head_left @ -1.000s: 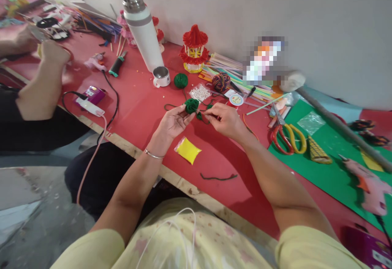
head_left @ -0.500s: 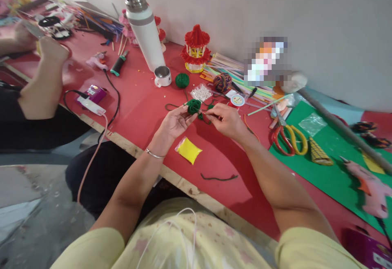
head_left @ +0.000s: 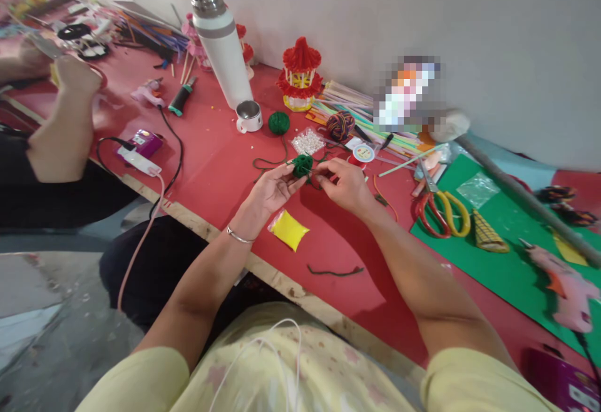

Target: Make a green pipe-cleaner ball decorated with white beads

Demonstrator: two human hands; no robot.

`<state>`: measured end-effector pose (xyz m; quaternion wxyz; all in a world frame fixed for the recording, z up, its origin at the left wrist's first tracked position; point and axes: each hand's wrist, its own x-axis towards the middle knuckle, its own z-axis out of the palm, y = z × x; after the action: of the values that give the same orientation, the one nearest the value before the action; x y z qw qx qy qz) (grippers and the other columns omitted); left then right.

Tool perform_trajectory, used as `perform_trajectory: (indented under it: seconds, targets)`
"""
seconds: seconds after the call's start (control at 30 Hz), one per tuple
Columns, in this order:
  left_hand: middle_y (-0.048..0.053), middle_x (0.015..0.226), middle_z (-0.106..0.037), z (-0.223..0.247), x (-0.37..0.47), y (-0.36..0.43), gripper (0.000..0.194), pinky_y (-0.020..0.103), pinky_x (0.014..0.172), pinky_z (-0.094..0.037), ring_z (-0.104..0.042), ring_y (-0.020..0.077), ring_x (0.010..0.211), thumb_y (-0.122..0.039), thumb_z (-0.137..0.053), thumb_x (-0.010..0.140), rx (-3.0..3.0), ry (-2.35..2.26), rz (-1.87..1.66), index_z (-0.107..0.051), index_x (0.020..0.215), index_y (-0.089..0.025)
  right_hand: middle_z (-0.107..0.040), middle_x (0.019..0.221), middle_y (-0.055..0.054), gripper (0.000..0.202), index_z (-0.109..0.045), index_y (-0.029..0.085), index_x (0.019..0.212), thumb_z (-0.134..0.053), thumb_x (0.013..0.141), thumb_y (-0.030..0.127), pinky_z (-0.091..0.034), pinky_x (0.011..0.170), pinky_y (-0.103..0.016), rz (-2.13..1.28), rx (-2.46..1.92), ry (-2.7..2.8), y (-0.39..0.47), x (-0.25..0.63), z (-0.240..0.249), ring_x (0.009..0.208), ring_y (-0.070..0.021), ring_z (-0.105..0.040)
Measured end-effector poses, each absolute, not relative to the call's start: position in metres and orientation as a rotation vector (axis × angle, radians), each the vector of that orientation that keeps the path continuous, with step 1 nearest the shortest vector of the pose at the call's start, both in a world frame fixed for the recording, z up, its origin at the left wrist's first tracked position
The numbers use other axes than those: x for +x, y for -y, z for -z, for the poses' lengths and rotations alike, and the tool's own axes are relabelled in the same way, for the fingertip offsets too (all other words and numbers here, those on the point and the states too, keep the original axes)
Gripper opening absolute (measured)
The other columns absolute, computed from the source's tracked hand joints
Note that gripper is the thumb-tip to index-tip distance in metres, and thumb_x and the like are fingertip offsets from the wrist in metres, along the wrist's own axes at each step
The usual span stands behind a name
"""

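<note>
Between the fingertips of my left hand [head_left: 275, 186] is a small piece of dark green yarn work [head_left: 302, 165]. My right hand [head_left: 345, 183] pinches close to its right side; a thin needle or hook seems to run from those fingers to the yarn, but it is too small to make out surely. Loose green yarn trails over the red table from a green yarn ball [head_left: 278, 123] behind my hands. A clear bag of white beads [head_left: 308, 141] lies just beyond the yarn work. Nearer to me are a yellow packet [head_left: 290, 230] and a short green yarn strand [head_left: 335, 272].
A white flask [head_left: 223, 55] and its cup [head_left: 248, 116] stand behind. Scissors [head_left: 441, 211], a pink glue gun [head_left: 563, 287] and a stick [head_left: 521, 193] lie at right on a green sheet [head_left: 422, 249]. Another person's arm [head_left: 70, 111] is at far left.
The green yarn work has shifted slightly right and turned in my left fingers. My right fingers have moved a little, staying beside it. The loose yarn behind lies in a different curve.
</note>
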<state>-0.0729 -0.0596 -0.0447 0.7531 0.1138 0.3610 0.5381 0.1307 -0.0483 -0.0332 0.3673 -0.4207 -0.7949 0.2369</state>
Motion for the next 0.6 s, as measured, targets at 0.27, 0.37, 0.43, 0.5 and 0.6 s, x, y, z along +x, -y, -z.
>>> perform_trajectory:
  seconds: [0.27,0.37,0.43,0.5,0.6]
  targets:
    - [0.007,0.091,-0.079,0.044,-0.048,0.071,0.013,0.036,0.099,-0.060,-0.077,0.0204,0.092,-0.011,-0.079,0.072,0.478,-0.878,-1.293,-0.077,0.085,-0.012,-0.071,0.100,-0.008,0.025,-0.063,0.022,0.119,-0.058,0.100,0.037,-0.052,0.080,-0.035,-0.531,-1.104,2.068,0.058,0.121,0.025,0.092,-0.0230,-0.067]
    - [0.007,0.090,-0.079,0.047,-0.043,0.073,0.012,0.035,0.095,-0.061,-0.076,0.0212,0.095,-0.012,-0.080,0.071,0.540,-0.888,-1.296,-0.077,0.082,-0.012,-0.069,0.102,-0.009,0.025,-0.067,0.023,0.118,-0.054,0.103,0.038,-0.051,0.083,-0.035,-0.429,-1.128,2.122,0.059,0.120,0.028,0.096,-0.0235,-0.065]
    - [0.006,0.086,-0.078,0.049,-0.041,0.074,0.011,0.035,0.095,-0.061,-0.076,0.0215,0.094,-0.013,-0.083,0.068,0.555,-0.880,-1.283,-0.077,0.078,-0.012,-0.066,0.099,-0.008,0.025,-0.071,0.024,0.114,-0.052,0.104,0.035,-0.051,0.081,-0.035,-0.374,-1.150,2.138,0.061,0.120,0.028,0.093,-0.0224,-0.063]
    - [0.005,0.083,-0.077,0.050,-0.039,0.075,0.013,0.036,0.096,-0.061,-0.076,0.0217,0.093,-0.012,-0.085,0.066,0.552,-0.864,-1.264,-0.075,0.075,-0.012,-0.062,0.097,-0.008,0.024,-0.074,0.023,0.108,-0.053,0.103,0.033,-0.050,0.078,-0.034,-0.356,-1.143,2.119,0.064,0.118,0.023,0.088,-0.0208,-0.062]
    - [0.005,0.081,-0.076,0.049,-0.038,0.076,0.015,0.039,0.099,-0.061,-0.077,0.0211,0.090,-0.009,-0.085,0.066,0.500,-0.858,-1.221,-0.075,0.076,-0.011,-0.061,0.100,-0.008,0.020,-0.074,0.023,0.097,-0.058,0.100,0.034,-0.051,0.076,-0.033,-0.435,-1.071,1.991,0.065,0.116,0.008,0.091,-0.0198,-0.062]
